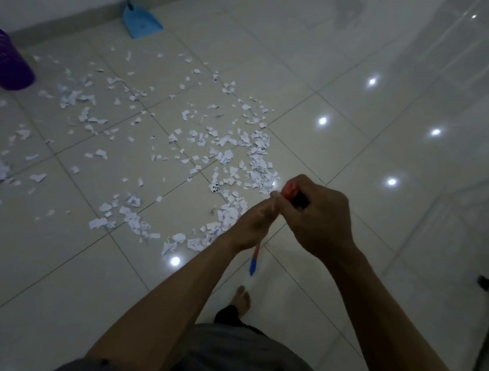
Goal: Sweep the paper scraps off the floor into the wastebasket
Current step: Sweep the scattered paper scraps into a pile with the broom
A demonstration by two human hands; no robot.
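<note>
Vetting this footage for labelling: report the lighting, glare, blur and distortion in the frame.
Head view: dim overall. Head view: lights reflect as bright glare spots on the glossy floor. Head view: paper scraps stay distinct; left hand and right hand, gripping the broom handle, look slightly soft. Head view: tile lines bow toward the edges.

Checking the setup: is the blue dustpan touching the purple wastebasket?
Apart. The head view shows the dustpan by the wall and the wastebasket well to its left, with bare floor tiles between them.
</note>
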